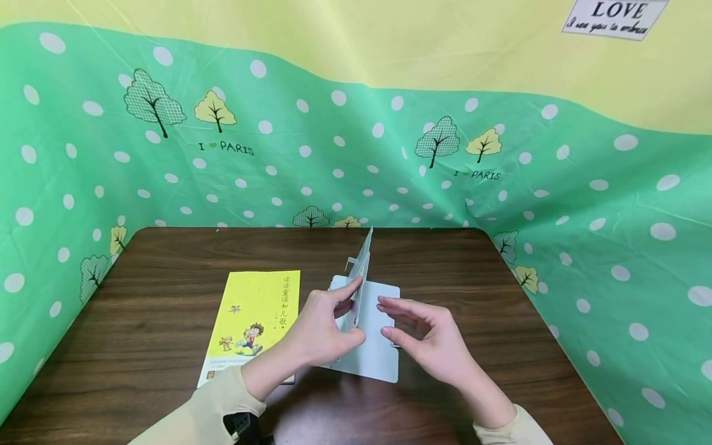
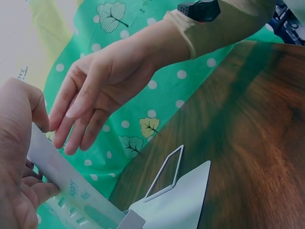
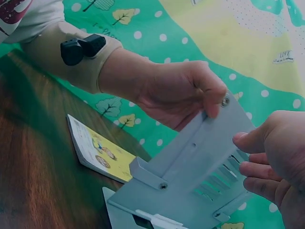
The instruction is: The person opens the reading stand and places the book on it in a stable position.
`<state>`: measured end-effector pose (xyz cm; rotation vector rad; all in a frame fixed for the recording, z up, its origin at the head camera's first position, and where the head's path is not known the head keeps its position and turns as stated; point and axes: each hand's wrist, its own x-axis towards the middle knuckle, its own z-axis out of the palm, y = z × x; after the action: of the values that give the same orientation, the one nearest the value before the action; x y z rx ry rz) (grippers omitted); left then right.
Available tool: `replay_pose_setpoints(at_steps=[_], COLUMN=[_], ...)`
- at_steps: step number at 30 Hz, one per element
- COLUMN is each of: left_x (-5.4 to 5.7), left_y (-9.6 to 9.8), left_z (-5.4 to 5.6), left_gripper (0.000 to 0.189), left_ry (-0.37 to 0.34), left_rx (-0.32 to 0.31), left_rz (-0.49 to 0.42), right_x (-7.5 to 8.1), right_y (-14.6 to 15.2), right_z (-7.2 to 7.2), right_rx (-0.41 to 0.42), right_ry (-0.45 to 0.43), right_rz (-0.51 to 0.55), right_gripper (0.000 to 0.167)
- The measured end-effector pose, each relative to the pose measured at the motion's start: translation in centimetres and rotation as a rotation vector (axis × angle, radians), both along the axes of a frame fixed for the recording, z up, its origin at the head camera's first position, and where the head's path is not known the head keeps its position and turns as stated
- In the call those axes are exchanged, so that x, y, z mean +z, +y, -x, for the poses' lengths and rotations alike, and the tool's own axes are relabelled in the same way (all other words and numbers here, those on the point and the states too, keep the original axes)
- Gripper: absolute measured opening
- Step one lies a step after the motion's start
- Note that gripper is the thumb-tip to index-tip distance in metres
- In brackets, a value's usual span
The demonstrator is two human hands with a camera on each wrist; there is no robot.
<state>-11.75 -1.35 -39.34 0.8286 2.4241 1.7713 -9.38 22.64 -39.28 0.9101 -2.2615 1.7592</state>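
A pale folding metal book stand (image 1: pixel 369 364) is on the dark wooden table, its slotted panel (image 3: pixel 190 162) raised steeply above the flat base plate. My left hand (image 1: pixel 325 327) grips the raised panel by its edge, thumb on one side and fingers on the other. Printed lettering shows on the panel's face in the left wrist view. Close to the panel's right side is my right hand (image 1: pixel 425 337), its fingers loosely bent and holding nothing. From the base sticks up a thin wire loop (image 2: pixel 177 167). Left of the stand lies a yellow book (image 1: pixel 250 309) with a cartoon child on its cover.
The wooden table (image 1: pixel 139 327) reaches back to a green and yellow curtain (image 1: pixel 334 142) with white dots and trees, which also hangs along both sides. A black device (image 1: pixel 243 426) is strapped at the left wrist.
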Motion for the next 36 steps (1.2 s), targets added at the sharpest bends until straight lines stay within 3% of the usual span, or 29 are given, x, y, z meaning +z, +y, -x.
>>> replay_pose_setpoints(at_steps=[12, 36], left_x=[-0.2, 0.1], left_y=[-0.7, -1.7], left_z=[1.1, 2.9], left_gripper=[0.077, 0.077], left_ry=[0.033, 0.043], left_rx=[-0.021, -0.168], left_rz=[-0.014, -0.040], right_x=[-0.5, -2.2], right_y=[2.2, 5.8], right_z=[0.1, -0.6], right_rx=[-0.113, -0.180], right_ry=[-0.053, -0.102], right_rz=[-0.061, -0.039], right_gripper=[0.048, 0.051])
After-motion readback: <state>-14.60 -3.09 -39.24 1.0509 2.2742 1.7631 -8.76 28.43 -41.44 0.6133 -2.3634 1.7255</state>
